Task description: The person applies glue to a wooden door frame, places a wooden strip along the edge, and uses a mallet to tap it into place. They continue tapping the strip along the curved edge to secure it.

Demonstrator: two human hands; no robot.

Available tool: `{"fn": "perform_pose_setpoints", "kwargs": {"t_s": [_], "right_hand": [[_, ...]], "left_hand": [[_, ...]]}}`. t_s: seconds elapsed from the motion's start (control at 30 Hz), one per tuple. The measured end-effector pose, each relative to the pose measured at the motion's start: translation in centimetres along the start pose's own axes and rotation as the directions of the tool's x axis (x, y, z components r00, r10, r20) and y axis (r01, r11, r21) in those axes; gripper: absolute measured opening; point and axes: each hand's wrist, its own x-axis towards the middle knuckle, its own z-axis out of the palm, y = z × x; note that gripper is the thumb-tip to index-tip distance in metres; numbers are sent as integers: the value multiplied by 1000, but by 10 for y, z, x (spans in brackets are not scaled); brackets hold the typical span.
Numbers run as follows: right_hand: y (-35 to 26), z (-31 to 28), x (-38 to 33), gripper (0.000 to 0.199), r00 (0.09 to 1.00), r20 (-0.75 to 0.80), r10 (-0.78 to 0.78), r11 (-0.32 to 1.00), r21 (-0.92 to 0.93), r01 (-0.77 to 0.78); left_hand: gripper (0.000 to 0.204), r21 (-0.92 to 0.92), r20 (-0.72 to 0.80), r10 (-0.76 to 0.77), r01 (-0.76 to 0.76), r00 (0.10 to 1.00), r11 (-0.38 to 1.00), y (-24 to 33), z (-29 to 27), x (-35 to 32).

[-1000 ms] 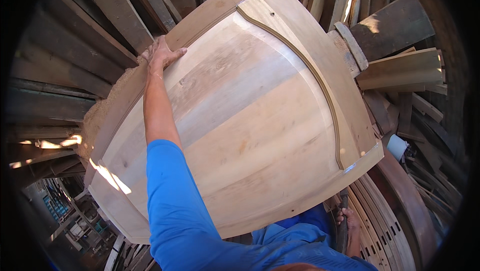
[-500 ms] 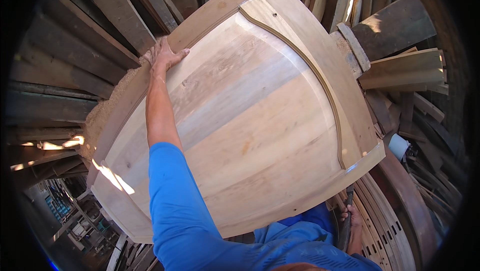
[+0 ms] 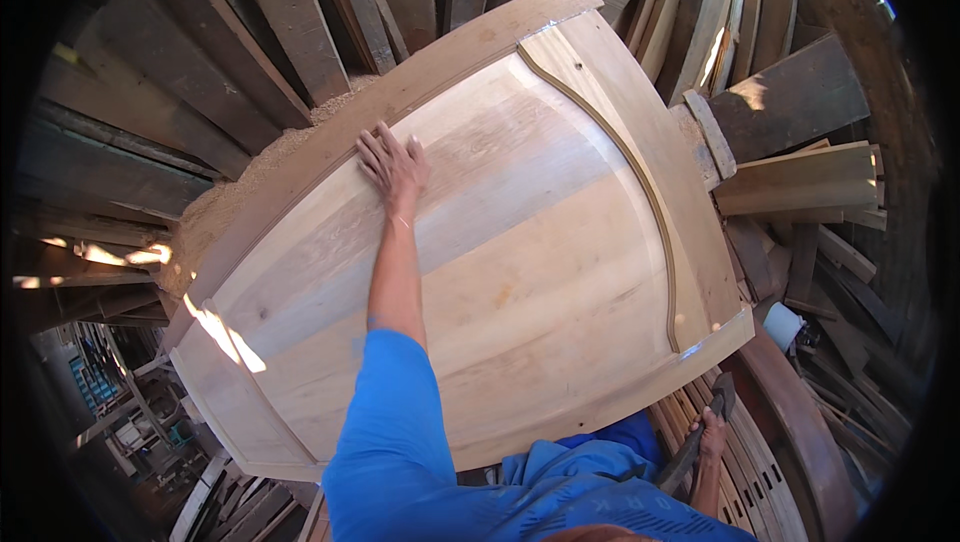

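Observation:
A large pale wooden panel point(image 3: 520, 272) with a raised frame and a curved dark groove lies tilted across stacked timber. My left hand point(image 3: 393, 164) rests flat on it, fingers spread, near the far frame rail; the blue sleeve reaches up from below. My right hand point(image 3: 712, 439) hangs low at the lower right, beside the panel's near corner. Its fingers are closed round a dark, long tool point(image 3: 690, 457), whose kind I cannot make out.
Dark planks point(image 3: 290, 12) lean all around the far side and right. Sawdust point(image 3: 215, 207) is heaped by the panel's left edge. A white roll point(image 3: 785, 325) lies to the right, and curved slatted wood pieces point(image 3: 770, 472) lie at the lower right.
My left hand has moved from the panel's far left edge rightward and nearer, onto the flat surface. The panel sits a little lower in view.

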Motion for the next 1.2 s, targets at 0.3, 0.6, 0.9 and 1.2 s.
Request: {"fn": "perform_pose_setpoints", "kwargs": {"t_s": [0.3,0.6,0.9,1.2], "right_hand": [[-164,141,-2,25,789,443,-426,772,-276,572],[-178,183,23,23,672,698,-247,812,-229,537],[-264,136,77,28,542,830,-132,568,-385,728],[-303,118,103,24,517,842,-154,548,-363,754]], "left_hand": [[75,-3,101,26,-26,995,1000,16,-45,-128],[76,48,160,-28,21,987,999,23,-41,-125],[77,32,237,-254,254,938,967,95,-60,-244],[73,37,92,-340,338,936,941,209,-70,-314]]}}
